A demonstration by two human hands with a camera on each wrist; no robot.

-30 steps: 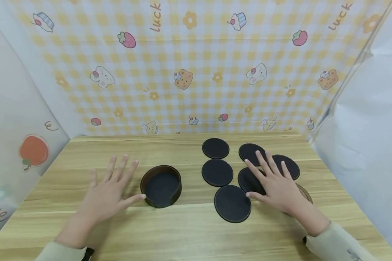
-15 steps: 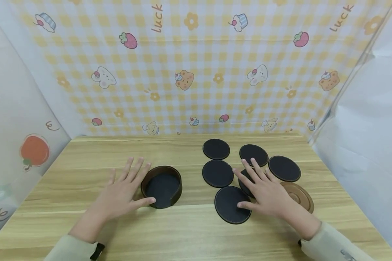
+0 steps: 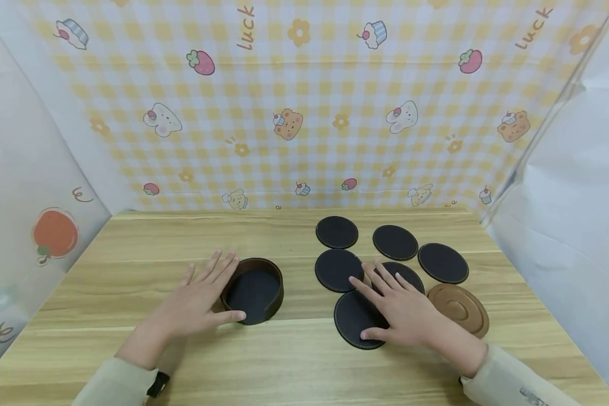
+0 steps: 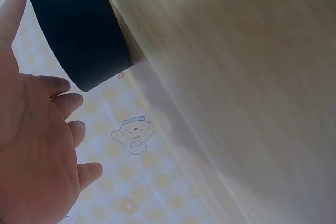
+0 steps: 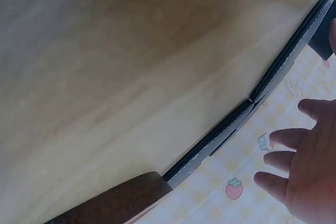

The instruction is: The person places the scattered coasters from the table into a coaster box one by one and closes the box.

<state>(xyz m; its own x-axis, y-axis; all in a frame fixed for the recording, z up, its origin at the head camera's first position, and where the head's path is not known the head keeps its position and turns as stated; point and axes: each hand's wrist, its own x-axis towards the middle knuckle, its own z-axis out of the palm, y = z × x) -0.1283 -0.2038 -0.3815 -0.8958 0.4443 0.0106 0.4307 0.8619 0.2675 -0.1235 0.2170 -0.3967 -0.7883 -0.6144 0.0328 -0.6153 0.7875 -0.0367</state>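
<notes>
My left hand (image 3: 195, 304) is beside the round dark coaster holder (image 3: 254, 290), fingers spread along its left side and thumb over the front near the notch in its wall. In the left wrist view the holder's outer wall (image 4: 81, 30) stands by the fingertips. My right hand (image 3: 398, 310), fingers extended, hovers over the nearest black coaster (image 3: 352, 321) and partly covers another black coaster (image 3: 403, 276) behind it. The right wrist view shows the coasters edge-on (image 5: 289, 51), with the palm (image 5: 315, 166) above them and nothing held.
More black round coasters lie behind: one at the back (image 3: 336, 232), one before it (image 3: 337, 270), and two at the right (image 3: 395, 242). A brown round lid-like disc (image 3: 459, 307) lies under the right forearm's far side. A checked cloth (image 3: 304, 113) backs the wooden table (image 3: 284, 372).
The left hand has moved right, up to the holder. The right hand has moved left and toward the front, uncovering the brown disc and the coasters at the right.
</notes>
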